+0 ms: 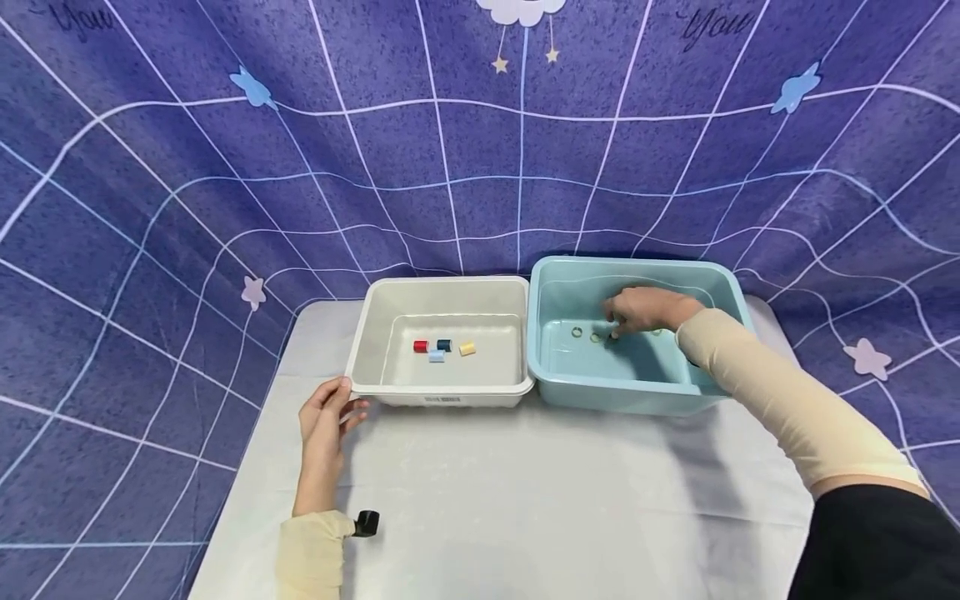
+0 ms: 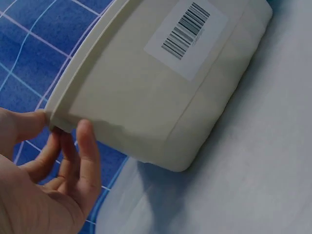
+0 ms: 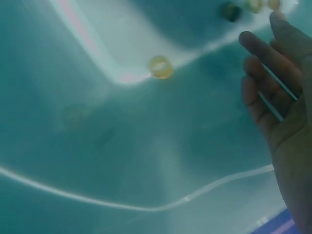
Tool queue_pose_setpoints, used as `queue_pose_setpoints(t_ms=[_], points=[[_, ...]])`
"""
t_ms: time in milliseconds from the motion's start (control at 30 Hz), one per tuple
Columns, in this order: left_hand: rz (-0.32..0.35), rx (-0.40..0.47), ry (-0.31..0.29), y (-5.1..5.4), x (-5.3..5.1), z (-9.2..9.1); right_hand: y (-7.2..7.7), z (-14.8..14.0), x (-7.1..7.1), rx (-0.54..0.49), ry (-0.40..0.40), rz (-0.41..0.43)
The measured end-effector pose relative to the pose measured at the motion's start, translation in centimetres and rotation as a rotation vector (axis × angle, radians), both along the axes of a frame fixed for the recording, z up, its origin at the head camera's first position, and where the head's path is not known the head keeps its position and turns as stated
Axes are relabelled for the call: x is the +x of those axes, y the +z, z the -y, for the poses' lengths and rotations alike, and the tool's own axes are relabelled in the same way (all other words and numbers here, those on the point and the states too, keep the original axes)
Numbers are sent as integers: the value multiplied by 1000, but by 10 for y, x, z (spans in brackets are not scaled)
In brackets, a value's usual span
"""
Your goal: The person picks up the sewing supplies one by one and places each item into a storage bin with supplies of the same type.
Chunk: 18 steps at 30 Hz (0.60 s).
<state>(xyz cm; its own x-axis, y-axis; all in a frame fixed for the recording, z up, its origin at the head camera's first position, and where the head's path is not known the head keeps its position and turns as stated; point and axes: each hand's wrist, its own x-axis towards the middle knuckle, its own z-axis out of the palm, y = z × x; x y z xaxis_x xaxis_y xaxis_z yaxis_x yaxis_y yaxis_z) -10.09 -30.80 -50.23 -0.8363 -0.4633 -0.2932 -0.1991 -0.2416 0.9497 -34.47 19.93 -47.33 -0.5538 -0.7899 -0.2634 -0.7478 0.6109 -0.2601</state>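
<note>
My left hand (image 1: 324, 421) pinches the front left corner of a light grey plastic bin (image 2: 126, 83), thumb on the rim and a fingertip beneath it. In that bin lie small spools of thread: a red one (image 1: 421, 346), a dark blue one (image 1: 444, 344), a light blue one (image 1: 437, 357) and a yellow one (image 1: 467, 348). My right hand (image 1: 643, 308) reaches down into a blue-green bin (image 1: 630, 388), fingers loosely spread. Close to its fingertips are several small yellowish rings (image 1: 577, 332) and a dark greenish piece (image 3: 230, 11). Nothing shows plainly between the fingers (image 3: 265, 53).
Both bins stand side by side, rims touching, at the back of a table with a white cloth (image 1: 480, 492). A purple-blue curtain (image 1: 480, 142) with grid lines and stars hangs behind and beside them. A black wrist camera (image 1: 366, 523) sits by the left sleeve.
</note>
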Motion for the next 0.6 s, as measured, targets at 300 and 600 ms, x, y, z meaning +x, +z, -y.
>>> queue_pose_setpoints(t_ms=[300,600], points=[[75,-216,-69,8,-10,10,51,-5,10,-152,-149,24],[98,-425,-121,14,-9,10,87,-20,56,-268,-237,-89]])
